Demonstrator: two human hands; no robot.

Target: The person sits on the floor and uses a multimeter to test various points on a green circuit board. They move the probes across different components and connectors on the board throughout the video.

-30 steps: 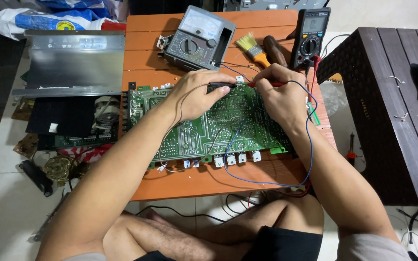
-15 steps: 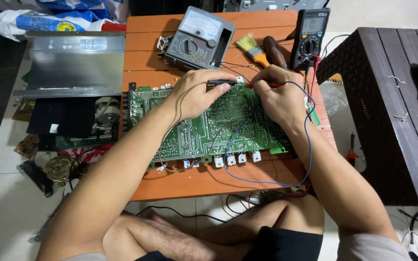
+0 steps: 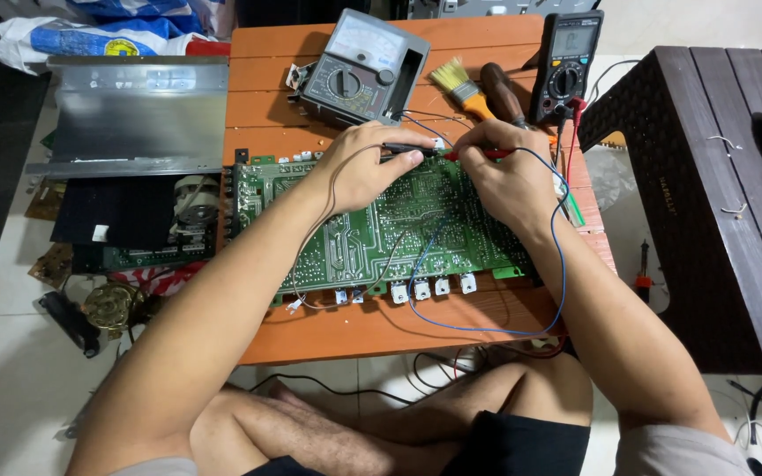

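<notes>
Nothing has moved since the earlier frame: at the centre, the left hand pinches the black probe and the right hand the red probe on the green circuit board. Their tips are very close, so I think a small slip could bridge neighbouring solder points, and the blue wire could catch the wrist.

I see a green circuit board lying flat, solder side up, on the orange table. A black probe and red probe meet tip-to-tip at its far edge.
</notes>
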